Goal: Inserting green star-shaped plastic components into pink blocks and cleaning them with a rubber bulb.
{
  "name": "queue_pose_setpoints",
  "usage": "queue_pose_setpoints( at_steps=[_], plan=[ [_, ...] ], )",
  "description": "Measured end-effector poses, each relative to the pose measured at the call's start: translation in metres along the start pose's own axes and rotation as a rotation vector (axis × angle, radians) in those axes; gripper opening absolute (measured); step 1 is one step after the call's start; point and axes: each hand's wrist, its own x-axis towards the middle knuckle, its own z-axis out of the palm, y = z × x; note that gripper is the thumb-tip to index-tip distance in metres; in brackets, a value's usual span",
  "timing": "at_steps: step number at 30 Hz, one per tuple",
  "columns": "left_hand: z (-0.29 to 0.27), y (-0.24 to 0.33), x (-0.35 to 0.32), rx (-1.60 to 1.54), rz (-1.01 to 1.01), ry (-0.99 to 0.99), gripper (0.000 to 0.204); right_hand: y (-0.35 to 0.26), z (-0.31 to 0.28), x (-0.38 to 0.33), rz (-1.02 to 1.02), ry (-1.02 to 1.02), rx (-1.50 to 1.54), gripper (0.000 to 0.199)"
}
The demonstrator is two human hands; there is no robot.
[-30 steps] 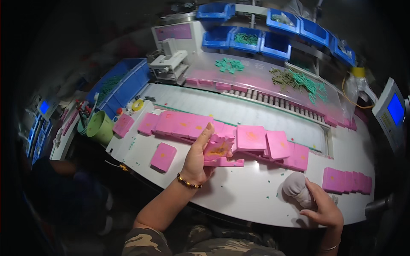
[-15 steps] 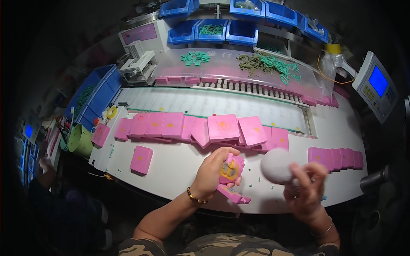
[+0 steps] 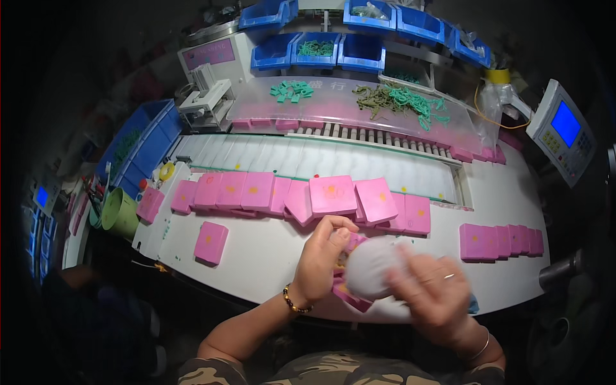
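My left hand (image 3: 314,269) is closed around an opened pink rubber mould (image 3: 350,298) with yellow colouring on its inner face, held over the front of the white table. A lower pink flap hangs down from it. In my right hand (image 3: 439,292), smeared by motion, is a white ball-shaped pouch (image 3: 372,268) that looks like cloth. It is against or just in front of the mould and hides most of the inner face; contact is not clear. Just beyond my hands lies a row of pink moulds (image 3: 332,195), some stacked or leaning.
One pink mould (image 3: 211,242) lies alone at left, and another row (image 3: 478,242) stands at right. Behind are a white lit strip (image 3: 308,157), rollers, and a clear cover (image 3: 333,102) bearing green pieces. Blue bins (image 3: 362,52) hang above. A control panel (image 3: 564,128) stands right, a green bucket (image 3: 120,212) left.
My right hand has brought the white pouch leftward from beside the mould to over it. The left hand keeps its hold. A co-worker's hand at far left has moved.
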Motion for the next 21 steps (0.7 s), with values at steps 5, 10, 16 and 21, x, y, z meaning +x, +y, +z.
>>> queue_pose_setpoints(
  at_steps=[5,10,16,21],
  plan=[
    [0.000,-0.009,-0.002,-0.090,0.059,0.037,0.014,0.001,-0.003,-0.013,0.021,-0.288,-0.036,0.051],
    [-0.022,-0.012,0.012,-0.410,0.061,0.132,0.040,0.033,-0.019,-0.038,0.182,-0.401,-0.167,0.050],
    [-0.008,0.002,0.009,-0.505,-0.052,-0.015,0.062,0.043,-0.016,-0.041,0.345,-0.433,-0.163,0.063],
    [0.007,-0.006,-0.008,0.140,0.169,0.010,0.049,0.020,0.014,0.001,0.536,-0.137,0.715,0.054]
  ],
)
